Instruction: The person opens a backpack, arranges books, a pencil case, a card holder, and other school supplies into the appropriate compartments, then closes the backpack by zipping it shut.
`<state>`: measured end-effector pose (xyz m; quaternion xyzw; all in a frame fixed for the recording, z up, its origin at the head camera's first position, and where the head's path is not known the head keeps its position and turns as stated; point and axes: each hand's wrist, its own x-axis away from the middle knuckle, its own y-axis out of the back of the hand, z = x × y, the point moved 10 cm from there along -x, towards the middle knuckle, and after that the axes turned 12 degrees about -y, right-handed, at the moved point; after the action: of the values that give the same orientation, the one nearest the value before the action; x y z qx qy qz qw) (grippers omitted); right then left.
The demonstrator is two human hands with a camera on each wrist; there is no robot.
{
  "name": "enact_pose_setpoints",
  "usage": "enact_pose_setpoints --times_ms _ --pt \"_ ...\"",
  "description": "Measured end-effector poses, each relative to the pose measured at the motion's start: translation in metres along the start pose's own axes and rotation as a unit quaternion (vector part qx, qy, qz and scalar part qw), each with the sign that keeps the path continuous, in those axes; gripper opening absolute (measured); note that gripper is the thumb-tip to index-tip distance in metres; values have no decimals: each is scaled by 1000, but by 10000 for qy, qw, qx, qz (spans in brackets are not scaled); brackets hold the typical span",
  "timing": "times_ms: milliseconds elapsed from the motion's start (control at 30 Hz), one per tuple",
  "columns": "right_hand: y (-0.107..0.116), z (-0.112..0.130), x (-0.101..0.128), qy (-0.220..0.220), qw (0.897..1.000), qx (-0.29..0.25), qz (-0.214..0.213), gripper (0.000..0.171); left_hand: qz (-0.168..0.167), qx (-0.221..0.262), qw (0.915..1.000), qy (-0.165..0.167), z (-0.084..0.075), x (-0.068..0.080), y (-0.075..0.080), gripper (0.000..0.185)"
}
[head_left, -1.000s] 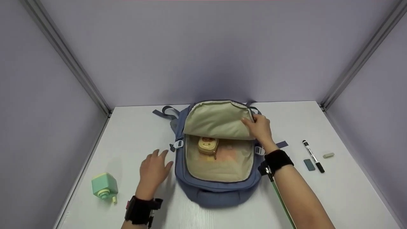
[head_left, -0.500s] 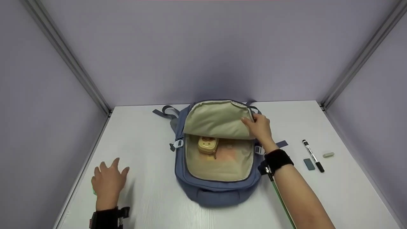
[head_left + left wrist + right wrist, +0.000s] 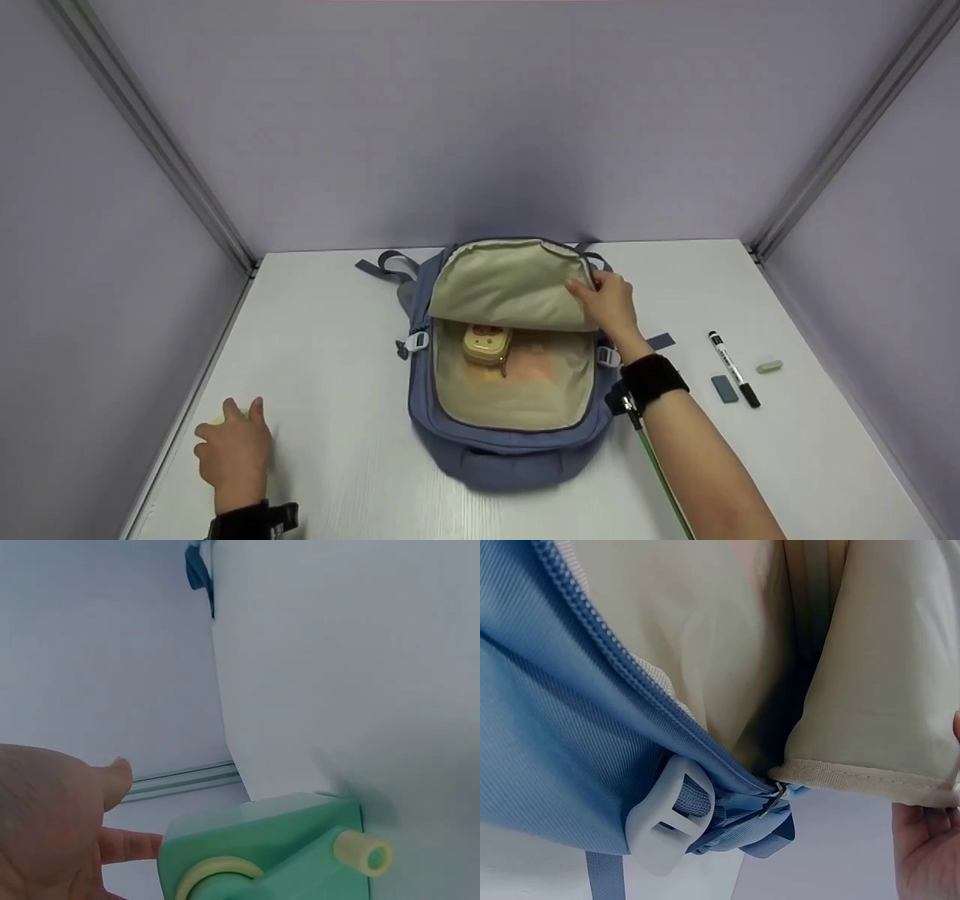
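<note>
My left hand (image 3: 236, 454) is over a green pencil sharpener with a cream crank knob (image 3: 364, 853), at the table's left side. From above, the hand hides most of it. In the left wrist view, the thumb stands apart from the pencil sharpener (image 3: 225, 840), while a finger reaches its side; whether it touches cannot be told. My right hand (image 3: 611, 304) pinches the edge of the cream-lined front flap (image 3: 510, 289) of a blue backpack (image 3: 517, 469), holding it raised. Inside the backpack lies a small yellow zipped case (image 3: 486, 345) with a cartoon face.
On the right of the table (image 3: 337, 375) lie a black-and-white marker (image 3: 733, 367), a blue-grey eraser-like block (image 3: 724, 389) and a small pale green piece (image 3: 769, 367). Straps (image 3: 386, 266) trail behind the backpack. Grey walls enclose the table's back and sides.
My left hand has moved from beside the backpack leftward and down to the pencil sharpener. The right hand keeps the flap raised in the same place.
</note>
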<state>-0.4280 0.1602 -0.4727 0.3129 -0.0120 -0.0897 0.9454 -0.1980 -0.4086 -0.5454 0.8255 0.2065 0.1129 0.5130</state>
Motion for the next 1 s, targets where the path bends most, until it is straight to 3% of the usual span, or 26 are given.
enact_pose_setpoints --times_ms 233,433,567,700,833,1000 --pt "1 1 0 25 10000 -53 -16 37 -122 155 9997 157 2 4 -4 48" --pt "0 4 2 133 9999 -30 20 37 -304 57 9995 -52 -5 5 -1 43" --pt "1 6 4 184 9998 -32 -49 36 -525 12 9977 -436 -20 4 -1 41" --pt "1 7 3 152 9998 -60 -69 35 -1033 -106 9871 -1218 -52 6 3 38" --pt "1 7 2 118 9999 -84 -55 35 -1469 -277 9660 -2108 -95 11 4 39" --pt "2 5 2 97 9999 -109 -51 35 -1651 -241 9395 -2992 -149 18 -1 44"
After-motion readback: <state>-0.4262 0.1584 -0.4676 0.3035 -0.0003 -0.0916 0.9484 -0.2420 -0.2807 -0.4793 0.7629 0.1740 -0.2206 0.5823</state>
